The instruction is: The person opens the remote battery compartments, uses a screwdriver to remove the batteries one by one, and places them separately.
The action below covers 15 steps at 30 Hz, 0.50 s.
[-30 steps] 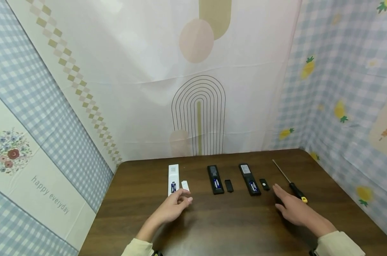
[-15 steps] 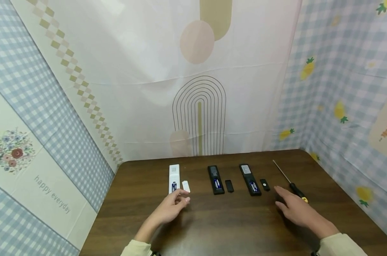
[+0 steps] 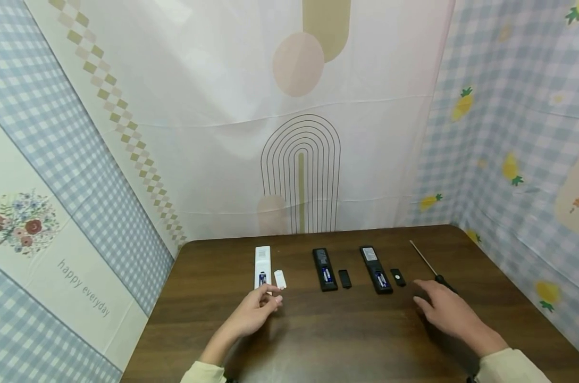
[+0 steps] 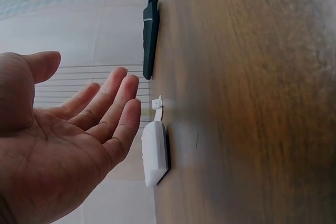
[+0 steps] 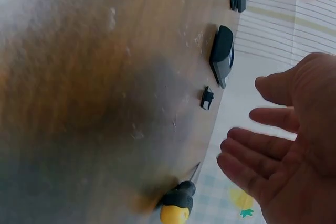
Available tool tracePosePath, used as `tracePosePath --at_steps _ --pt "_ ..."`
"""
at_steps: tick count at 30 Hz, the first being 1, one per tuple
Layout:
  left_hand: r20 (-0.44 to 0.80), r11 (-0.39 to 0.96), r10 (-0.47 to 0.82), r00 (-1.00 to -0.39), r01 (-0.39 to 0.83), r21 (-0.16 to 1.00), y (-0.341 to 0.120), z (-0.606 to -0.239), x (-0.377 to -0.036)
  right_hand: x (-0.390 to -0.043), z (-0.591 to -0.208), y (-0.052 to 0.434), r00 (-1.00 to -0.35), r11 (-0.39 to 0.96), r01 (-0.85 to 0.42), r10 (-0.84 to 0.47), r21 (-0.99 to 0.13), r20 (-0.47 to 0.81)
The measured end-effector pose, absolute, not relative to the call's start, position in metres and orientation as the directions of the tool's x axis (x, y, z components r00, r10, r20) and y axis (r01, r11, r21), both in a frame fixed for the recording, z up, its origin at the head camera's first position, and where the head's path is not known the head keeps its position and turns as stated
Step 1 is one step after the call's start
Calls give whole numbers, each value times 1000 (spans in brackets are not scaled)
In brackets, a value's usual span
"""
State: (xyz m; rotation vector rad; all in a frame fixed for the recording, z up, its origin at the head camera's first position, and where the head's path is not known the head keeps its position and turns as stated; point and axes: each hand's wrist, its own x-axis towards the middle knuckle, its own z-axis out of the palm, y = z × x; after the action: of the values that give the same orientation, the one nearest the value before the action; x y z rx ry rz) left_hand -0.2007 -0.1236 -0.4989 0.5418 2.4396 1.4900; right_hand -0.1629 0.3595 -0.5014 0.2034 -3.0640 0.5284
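My left hand (image 3: 253, 313) hovers above the table in front of a white remote control (image 3: 262, 260), its fingers relaxed and holding nothing. The remote lies back up with batteries (image 3: 262, 279) showing in its compartment; the hand hides its near end in the head view. Beside it lies a white battery cover (image 3: 280, 279). Over at the right, my right hand (image 3: 447, 311) is also empty, fingers loosely extended. It is nearest to a screwdriver (image 3: 425, 258), covering much of its handle in the head view; the right wrist view shows the yellow-and-black handle (image 5: 177, 202).
Two black remotes (image 3: 321, 260) (image 3: 373, 263) lie back up in the middle, batteries visible in both. To the right of each sits a small black cover (image 3: 344, 279) (image 3: 397, 277). The brown table (image 3: 327, 330) ends at a white patterned cloth (image 3: 212, 175) behind.
The head view has shifted slightly, so the scene sits a little further right. My right hand now covers the screwdriver's yellow end. Both hands otherwise stay nearly still, and the objects keep their places.
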Motion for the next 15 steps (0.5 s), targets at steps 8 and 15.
tracePosePath --at_steps 8,15 --pt "4 397 429 -903 193 898 -121 -499 -197 -181 -501 391 -998 974 30 17 -227 -59" --pt "9 377 436 -900 192 906 -121 -499 -196 -193 -509 408 -987 981 62 33 -182 -158"
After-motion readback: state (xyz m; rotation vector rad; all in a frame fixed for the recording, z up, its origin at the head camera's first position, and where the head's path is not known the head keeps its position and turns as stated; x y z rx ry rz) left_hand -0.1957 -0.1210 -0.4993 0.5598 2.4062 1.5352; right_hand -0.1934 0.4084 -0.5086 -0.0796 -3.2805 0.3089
